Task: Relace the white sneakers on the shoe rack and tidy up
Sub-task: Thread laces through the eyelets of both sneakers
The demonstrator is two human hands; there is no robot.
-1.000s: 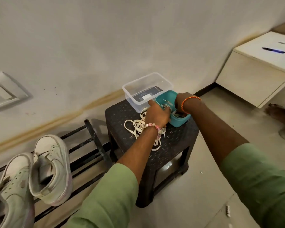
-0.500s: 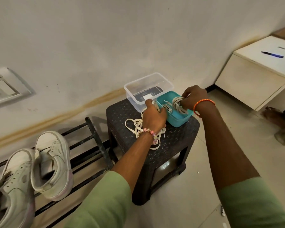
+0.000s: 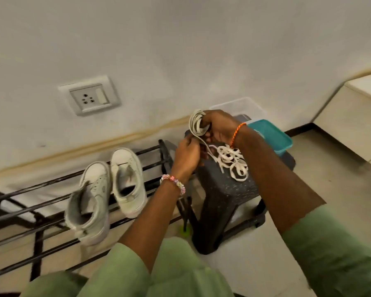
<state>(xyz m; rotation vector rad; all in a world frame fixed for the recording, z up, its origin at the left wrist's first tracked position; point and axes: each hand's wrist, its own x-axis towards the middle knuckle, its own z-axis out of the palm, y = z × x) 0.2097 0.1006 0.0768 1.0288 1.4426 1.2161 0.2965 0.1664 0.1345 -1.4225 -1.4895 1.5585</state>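
Observation:
Two white sneakers [image 3: 107, 189] without laces lie side by side on the black metal shoe rack [image 3: 30, 206], toes toward the wall. My right hand [image 3: 219, 128] grips a coiled bundle of white lace [image 3: 196, 124] above the dark plastic stool [image 3: 227, 196]. My left hand [image 3: 187, 154] pinches the free end of that lace just below the coil. A loose pile of white laces [image 3: 231, 160] lies on the stool top, partly behind my right wrist.
A teal box [image 3: 274, 138] and a clear plastic container [image 3: 240, 105] stand at the back of the stool. A wall socket [image 3: 90, 97] is above the rack. A cream cabinet [image 3: 351, 118] stands at the right. Tiled floor shows beyond the stool.
My right hand lifted the coiled lace out of the teal box and carried it left. My left hand rose off the pile and took the lace's end. The view swung left.

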